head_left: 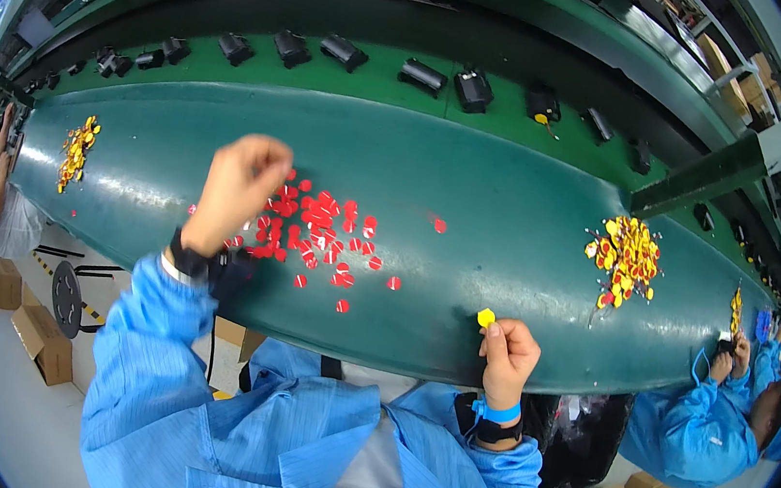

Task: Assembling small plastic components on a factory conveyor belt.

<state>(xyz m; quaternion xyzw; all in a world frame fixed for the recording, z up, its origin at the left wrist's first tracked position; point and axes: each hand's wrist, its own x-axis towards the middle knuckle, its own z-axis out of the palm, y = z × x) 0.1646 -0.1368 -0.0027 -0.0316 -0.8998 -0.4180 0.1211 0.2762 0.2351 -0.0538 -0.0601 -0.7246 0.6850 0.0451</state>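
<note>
Between the thumb and fingertips of my right hand is a small flat yellow piece, held upright near the front edge of the green table. My left hand is raised at the far left side of a scatter of small round red discs. Its fingers are curled together toward the thumb, and anything pinched there is too small or hidden to make out. Many of the red discs overlap in the middle of the scatter; a single red disc lies apart to the right.
A heap of yellow and red pieces lies right of my right hand, and another yellow heap far left. Black devices line the green ledge behind. A green post juts in at right. Co-workers sit at both ends.
</note>
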